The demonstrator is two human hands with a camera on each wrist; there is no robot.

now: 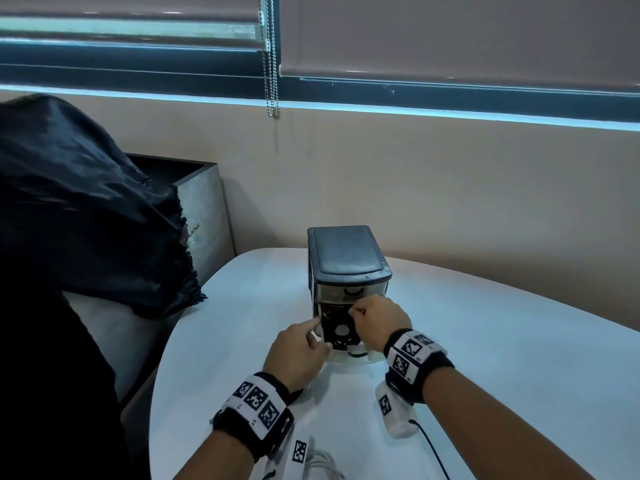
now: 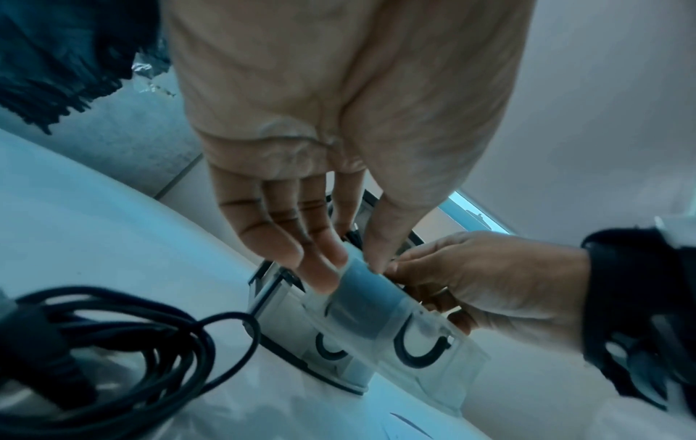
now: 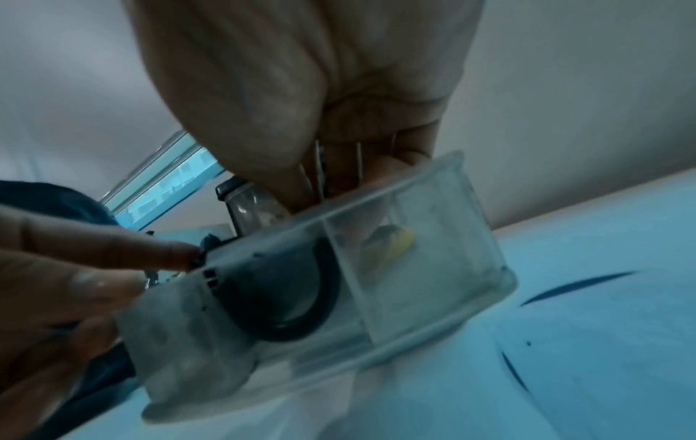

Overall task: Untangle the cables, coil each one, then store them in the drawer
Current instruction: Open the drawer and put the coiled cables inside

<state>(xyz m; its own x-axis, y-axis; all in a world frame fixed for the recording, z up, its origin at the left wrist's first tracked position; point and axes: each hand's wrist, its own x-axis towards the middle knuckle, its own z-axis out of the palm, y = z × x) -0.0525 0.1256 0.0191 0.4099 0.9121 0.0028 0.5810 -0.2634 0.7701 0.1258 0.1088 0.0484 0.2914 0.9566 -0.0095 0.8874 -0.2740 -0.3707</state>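
A small dark drawer unit [image 1: 348,258] stands on the white table [image 1: 502,341]. Its clear plastic drawer [image 1: 346,357] is pulled out towards me. A coiled black cable [image 1: 334,336] lies in the drawer's left compartment [image 3: 286,297]. My left hand [image 1: 313,332] reaches in from the left with fingers fairly straight, and its index fingertip [image 3: 177,253] presses the cable at the drawer's edge. My right hand [image 1: 358,313] is curled over the drawer's right side, pinching the coil's upper edge; its fingertips are hidden inside. A second black cable [image 2: 132,342], loosely coiled, lies on the table near my left wrist.
A yellow item [image 3: 395,241] sits in the drawer's right compartment. A white cable [image 1: 322,462] lies at the table's near edge. Black cloth [image 1: 86,209] and a grey box [image 1: 204,202] stand to the left. The wall is close behind the unit.
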